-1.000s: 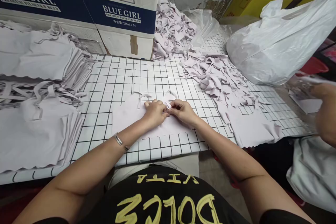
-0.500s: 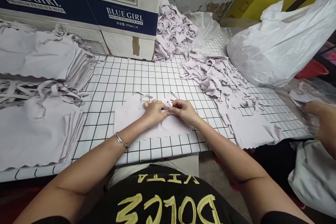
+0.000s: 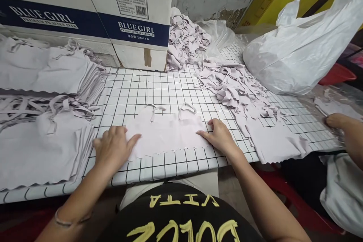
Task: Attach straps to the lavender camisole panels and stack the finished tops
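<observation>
A pale lilac strappy camisole top (image 3: 167,134) lies flat on the checked cloth in front of me, its two thin straps looped at the far edge. My left hand (image 3: 113,146) rests at the garment's left end, thumb spread over the fabric and fingers apart from it. At the right end, my right hand (image 3: 219,136) has its thumb stretched onto the edge of the top, with the fingers held away from the thumb. Neither hand grips anything.
Neat stacks of similar tops (image 3: 36,147) stand on the left, before beer cartons (image 3: 141,55). Loose tops (image 3: 232,79) spread to the right, with a heap (image 3: 184,38) behind. A white plastic bag (image 3: 289,53) stands far right, near another person's hand (image 3: 337,121).
My hands have let go of the middle of the top near its straps and moved apart, one to each side edge. The top now lies flatter, with both straps visible.
</observation>
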`<state>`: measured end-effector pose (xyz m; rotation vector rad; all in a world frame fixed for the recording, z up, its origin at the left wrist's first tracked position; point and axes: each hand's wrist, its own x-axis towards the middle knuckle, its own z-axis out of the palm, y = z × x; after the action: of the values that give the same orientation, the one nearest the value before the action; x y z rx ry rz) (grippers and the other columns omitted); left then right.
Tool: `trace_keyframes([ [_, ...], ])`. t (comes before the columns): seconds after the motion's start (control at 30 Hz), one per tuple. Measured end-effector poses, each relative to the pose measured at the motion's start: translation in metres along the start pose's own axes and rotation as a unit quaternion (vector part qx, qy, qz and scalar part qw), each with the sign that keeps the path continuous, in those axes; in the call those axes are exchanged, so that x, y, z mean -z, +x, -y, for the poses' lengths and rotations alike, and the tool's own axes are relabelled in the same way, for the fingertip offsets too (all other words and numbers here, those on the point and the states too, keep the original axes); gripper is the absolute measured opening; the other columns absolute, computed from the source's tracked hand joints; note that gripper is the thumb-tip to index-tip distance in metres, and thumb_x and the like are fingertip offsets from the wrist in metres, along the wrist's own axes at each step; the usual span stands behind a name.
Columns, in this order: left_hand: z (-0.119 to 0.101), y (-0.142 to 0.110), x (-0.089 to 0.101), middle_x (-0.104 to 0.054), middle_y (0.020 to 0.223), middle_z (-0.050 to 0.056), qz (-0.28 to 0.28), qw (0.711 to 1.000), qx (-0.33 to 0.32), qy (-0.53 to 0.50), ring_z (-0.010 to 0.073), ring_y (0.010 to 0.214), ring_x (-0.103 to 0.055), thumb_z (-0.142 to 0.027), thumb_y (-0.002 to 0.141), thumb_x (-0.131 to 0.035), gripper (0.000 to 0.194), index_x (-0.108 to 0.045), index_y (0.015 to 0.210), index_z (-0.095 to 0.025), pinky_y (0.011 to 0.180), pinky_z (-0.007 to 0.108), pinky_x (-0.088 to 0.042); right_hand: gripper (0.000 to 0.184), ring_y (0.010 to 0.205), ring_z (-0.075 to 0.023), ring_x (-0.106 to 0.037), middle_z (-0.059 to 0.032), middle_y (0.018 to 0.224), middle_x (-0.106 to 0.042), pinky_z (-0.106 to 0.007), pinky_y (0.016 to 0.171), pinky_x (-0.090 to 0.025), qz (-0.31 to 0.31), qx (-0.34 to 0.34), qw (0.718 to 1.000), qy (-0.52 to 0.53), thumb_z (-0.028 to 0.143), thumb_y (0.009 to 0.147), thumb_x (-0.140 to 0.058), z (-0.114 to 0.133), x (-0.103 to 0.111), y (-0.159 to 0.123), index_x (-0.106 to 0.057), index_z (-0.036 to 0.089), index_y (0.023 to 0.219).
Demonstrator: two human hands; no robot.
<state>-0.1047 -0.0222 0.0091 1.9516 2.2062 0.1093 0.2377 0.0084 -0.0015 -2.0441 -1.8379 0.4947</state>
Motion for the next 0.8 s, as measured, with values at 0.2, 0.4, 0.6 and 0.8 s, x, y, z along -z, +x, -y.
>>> trace_keyframes([
  [0.2,0.006,-0.031,-0.014,-0.058,0.092,0.013,-0.034,0.993,0.048,-0.101,0.0337,0.098,-0.055,-0.041,0.088,-0.044,0.024,-0.05,0.08,-0.019,0.082,0.048,-0.041,0.026,0.057,-0.0141,-0.045,0.002,0.059,-0.05,-0.026,0.055,-0.034,0.035,-0.041,0.988,0.142,0.039,0.08,-0.057,0.015,0.005,-0.023,-0.042,0.021,0.068],
  [0.4,0.027,-0.023,0.049,-0.057,0.069,-0.002,0.086,0.719,0.09,-0.684,0.014,0.056,-0.056,-0.03,0.078,-0.069,0.031,-0.044,0.094,-0.023,0.05,0.022,-0.044,0.039,0.052,-0.0127,-0.055,0.0014,0.066,-0.058,-0.022,0.046,-0.043,0.157,-0.163,0.822,0.523,0.029,0.066,-0.077,0.055,0.049,-0.006,-0.054,0.025,0.096],
  [0.6,0.121,0.035,0.176,-0.061,0.075,0.005,0.053,0.688,0.056,-0.722,0.0108,0.058,-0.06,-0.003,0.081,-0.061,0.009,-0.057,0.083,-0.011,0.049,0.018,-0.05,0.012,0.059,-0.0073,-0.059,-0.0022,0.075,-0.06,-0.015,0.054,-0.05,0.23,-0.119,0.735,0.627,0.007,0.077,-0.065,0.17,0.061,0.066,-0.063,0.015,0.085],
  [0.8,0.186,0.127,0.277,-0.06,0.071,0.005,-0.098,0.702,0.083,-0.7,0.0081,0.058,-0.055,0.005,0.084,-0.05,0.019,-0.061,0.077,-0.009,0.051,0.017,-0.046,0.004,0.06,-0.0035,-0.056,-0.0025,0.071,-0.059,-0.014,0.058,-0.049,0.214,-0.002,0.761,0.613,0.006,0.088,-0.055,0.325,0.054,0.148,-0.059,0.006,0.089],
])
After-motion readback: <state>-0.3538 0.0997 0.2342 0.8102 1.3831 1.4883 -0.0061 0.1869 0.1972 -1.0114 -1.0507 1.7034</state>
